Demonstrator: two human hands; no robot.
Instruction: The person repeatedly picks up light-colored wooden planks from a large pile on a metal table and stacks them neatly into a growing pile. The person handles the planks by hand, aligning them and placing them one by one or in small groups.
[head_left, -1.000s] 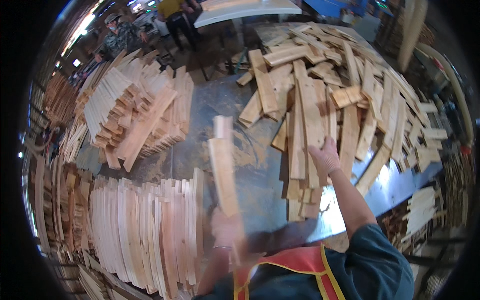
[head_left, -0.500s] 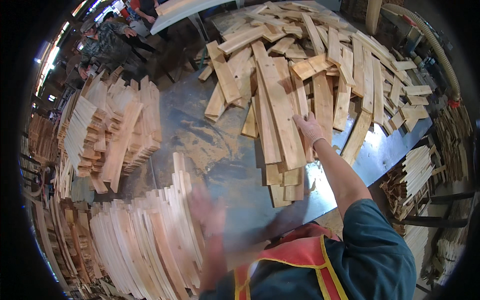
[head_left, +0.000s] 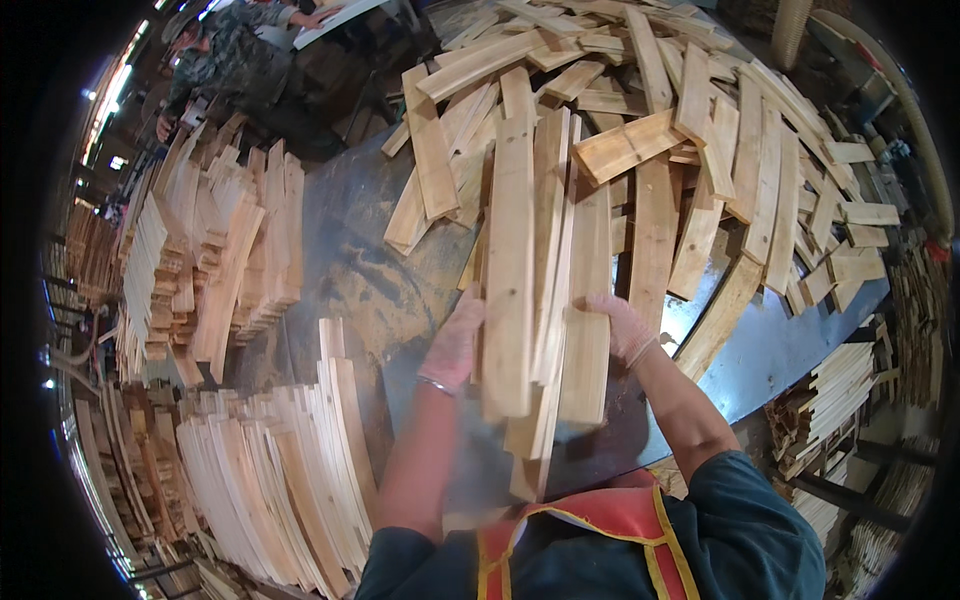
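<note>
Head view: a bundle of long wooden slats [head_left: 545,300] is lying on the metal table [head_left: 340,270], its near ends gripped from both sides; left hand [head_left: 455,340] and right hand [head_left: 620,325] are closed on the edges; slats judged stiff, light, splintery, best clamped sideways.

Two gloved hands, left [head_left: 455,340] and right [head_left: 622,325], and wooden slats [head_left: 510,270] too many to count.
</note>
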